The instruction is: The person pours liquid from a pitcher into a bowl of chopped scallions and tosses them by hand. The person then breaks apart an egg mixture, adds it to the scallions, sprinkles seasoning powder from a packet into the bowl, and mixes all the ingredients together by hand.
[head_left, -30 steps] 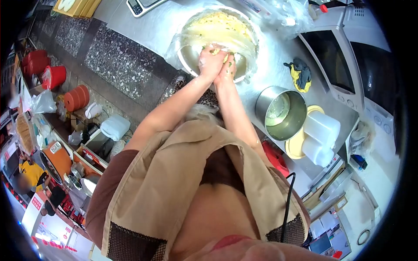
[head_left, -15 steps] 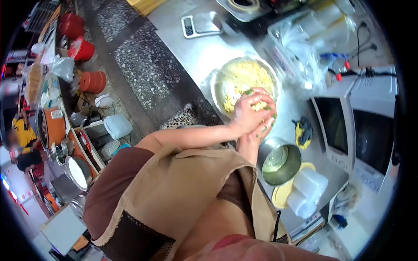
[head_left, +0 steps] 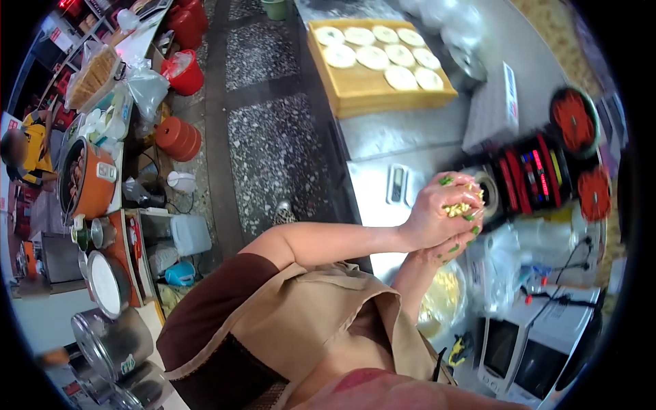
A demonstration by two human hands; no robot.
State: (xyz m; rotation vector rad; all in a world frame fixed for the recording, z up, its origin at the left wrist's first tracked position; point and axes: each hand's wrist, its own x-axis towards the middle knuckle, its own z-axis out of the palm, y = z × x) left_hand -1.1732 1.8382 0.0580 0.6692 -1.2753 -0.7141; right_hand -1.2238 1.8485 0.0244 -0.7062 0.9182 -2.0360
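My left hand and my right hand are cupped together around a clump of crumbly yellow mixture. Green leafy bits stick to the fingers of both. The clump is partly hidden by my curled fingers. Below my forearms, a metal bowl holds more of the yellow mixture; my right forearm covers part of it. A small digital scale lies on the steel counter, just left of my hands.
A wooden tray carries several round pale dough discs. Right of my hands sits a black-and-red appliance with lit displays. Microwaves stand at the lower right. A person in yellow is across the aisle.
My hands have lifted away from above the bowl toward the scale, still closed around the yellow mixture. The view has swung, bringing the tray of dough discs into sight.
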